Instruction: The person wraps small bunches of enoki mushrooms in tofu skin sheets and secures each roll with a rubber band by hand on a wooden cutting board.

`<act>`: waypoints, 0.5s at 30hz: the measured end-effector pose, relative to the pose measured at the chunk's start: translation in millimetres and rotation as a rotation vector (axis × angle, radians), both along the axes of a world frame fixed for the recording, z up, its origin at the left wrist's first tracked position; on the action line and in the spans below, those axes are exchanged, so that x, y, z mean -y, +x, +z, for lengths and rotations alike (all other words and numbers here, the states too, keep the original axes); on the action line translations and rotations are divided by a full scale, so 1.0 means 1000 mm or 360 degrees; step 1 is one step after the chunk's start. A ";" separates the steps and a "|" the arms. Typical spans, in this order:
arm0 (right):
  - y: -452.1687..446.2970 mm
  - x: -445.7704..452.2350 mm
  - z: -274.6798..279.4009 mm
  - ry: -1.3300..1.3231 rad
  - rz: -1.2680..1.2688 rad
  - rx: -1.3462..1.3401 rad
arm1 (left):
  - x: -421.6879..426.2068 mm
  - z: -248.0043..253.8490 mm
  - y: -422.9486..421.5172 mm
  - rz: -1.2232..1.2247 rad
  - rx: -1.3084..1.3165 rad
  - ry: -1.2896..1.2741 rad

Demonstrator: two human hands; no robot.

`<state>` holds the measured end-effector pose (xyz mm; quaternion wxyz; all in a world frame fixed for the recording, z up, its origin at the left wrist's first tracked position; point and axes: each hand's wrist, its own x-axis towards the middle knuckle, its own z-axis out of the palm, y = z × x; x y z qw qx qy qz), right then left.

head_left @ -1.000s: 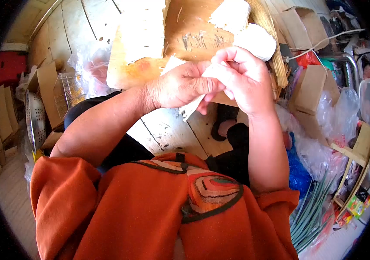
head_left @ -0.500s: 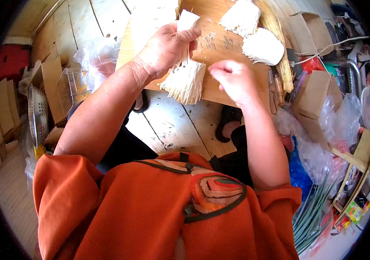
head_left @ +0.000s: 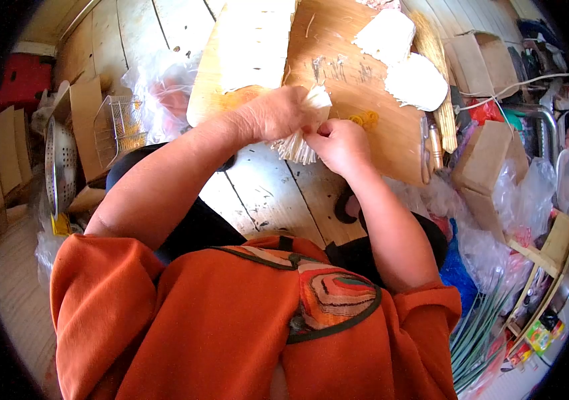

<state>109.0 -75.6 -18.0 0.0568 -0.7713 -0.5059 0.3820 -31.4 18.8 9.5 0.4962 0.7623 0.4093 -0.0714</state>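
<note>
My left hand (head_left: 276, 115) is closed around a bundle of thin pale strips (head_left: 296, 149), whose loose ends fan out below it. The bundle's whiter folded end (head_left: 317, 100) sticks out above my fingers. Against the bundle's right side, my right hand (head_left: 342, 145) is pinched closed; what lies between its thumb and fingertip is hidden. Small yellow rubber bands (head_left: 364, 120) lie on the wooden board (head_left: 391, 143) just beyond my right hand. Two white fan-shaped bundles, a nearer one (head_left: 416, 83) and a farther one (head_left: 386, 36), rest at the board's right.
A white layered stack (head_left: 255, 50) lies on the board's left. Scissors-like metal tools (head_left: 424, 150) and a wooden handle (head_left: 435, 148) lie at its right edge, beside a long straw-coloured bundle (head_left: 436, 77). A wire basket (head_left: 121, 127), colander (head_left: 60, 167) and cardboard box (head_left: 488, 173) stand around.
My left hand has moved down and right with the bundle, turning it. My right hand has come left from beside the bundle to touch it. The view has shifted slightly.
</note>
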 end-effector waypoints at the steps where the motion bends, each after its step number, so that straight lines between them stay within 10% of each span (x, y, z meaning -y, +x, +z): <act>1: 0.001 0.000 -0.003 -0.0034 -0.0060 -0.0043 | 0.001 -0.001 0.000 0.0001 0.0000 0.0000; 15: 0.033 0.000 0.018 -0.0066 -0.0753 -0.1465 | -0.002 -0.025 0.006 0.0122 0.0036 -0.0207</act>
